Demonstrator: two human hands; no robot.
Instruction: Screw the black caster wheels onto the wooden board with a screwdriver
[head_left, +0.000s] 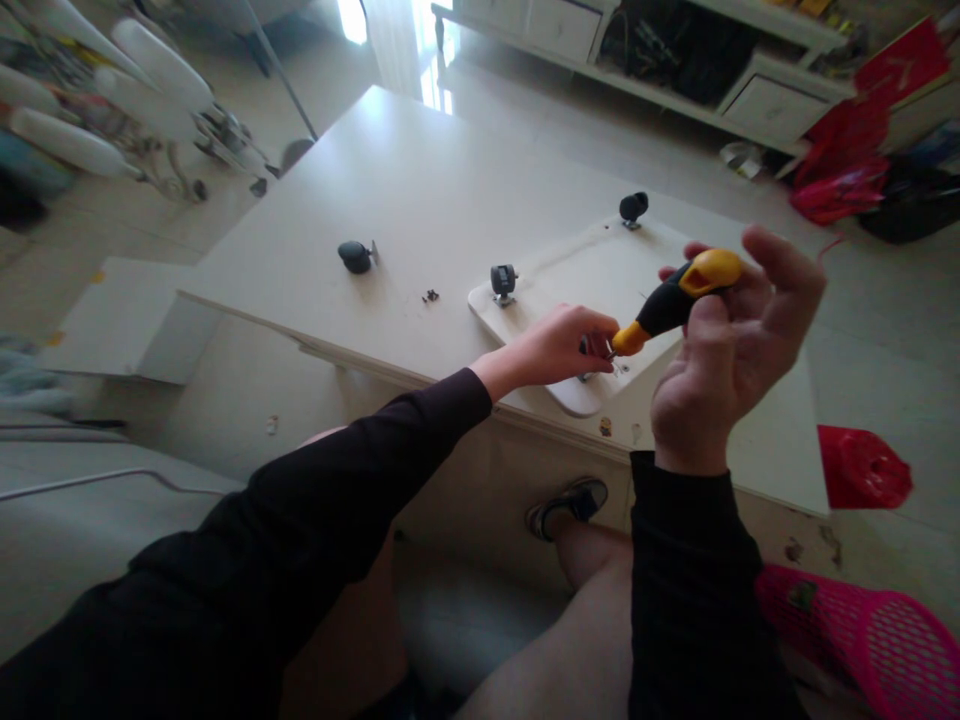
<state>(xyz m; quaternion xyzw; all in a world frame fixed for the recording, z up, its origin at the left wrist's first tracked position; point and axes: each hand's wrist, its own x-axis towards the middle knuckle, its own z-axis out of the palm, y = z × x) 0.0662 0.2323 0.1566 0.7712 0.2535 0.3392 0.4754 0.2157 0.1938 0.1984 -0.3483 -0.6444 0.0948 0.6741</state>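
Observation:
My right hand (739, 350) holds a yellow-and-black screwdriver (667, 305) by its handle, some fingers raised off it. The tool slants down to the left, its tip close to the fingertips of my left hand (570, 345). Those fingers are closed around a caster at the near corner of a white board (555, 270); most of this caster is hidden. Two more black casters stand at the board's corners, one at the left (503, 282) and one at the far end (634, 208). Several small dark screws (430, 296) lie left of the board, near a loose caster (355, 257).
The board lies on a white table (450, 160). A white box (124, 320) is on the floor at left. A red plastic stool (866, 468) and a pink mesh basket (862, 630) stand at right. Behind is a low white cabinet (555, 30).

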